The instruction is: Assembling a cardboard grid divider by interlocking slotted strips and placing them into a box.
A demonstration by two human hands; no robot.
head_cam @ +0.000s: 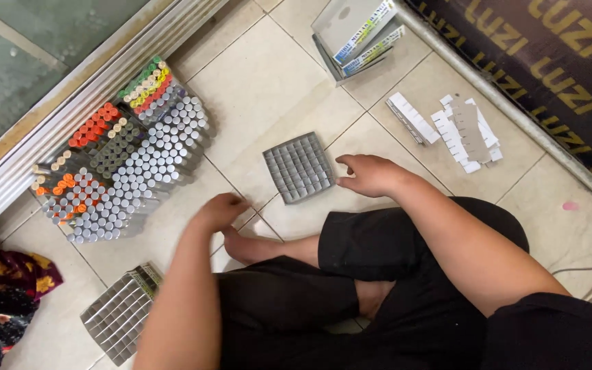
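Grey grid tray (299, 166) flat on the tiled floor (262, 82), ahead of crossed legs. Right hand (371, 175) rests at its right edge, fingers loosely curled, touching the tray, holding nothing. Left hand (219, 211) (slightly blurred) hovers down-left of the tray, fingers curled, apparently empty. Capped tubes (125, 164) packed further left.

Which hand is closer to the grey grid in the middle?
Right. The right hand touches the grid's right edge. The left hand is on the floor, apart from it, lower left.
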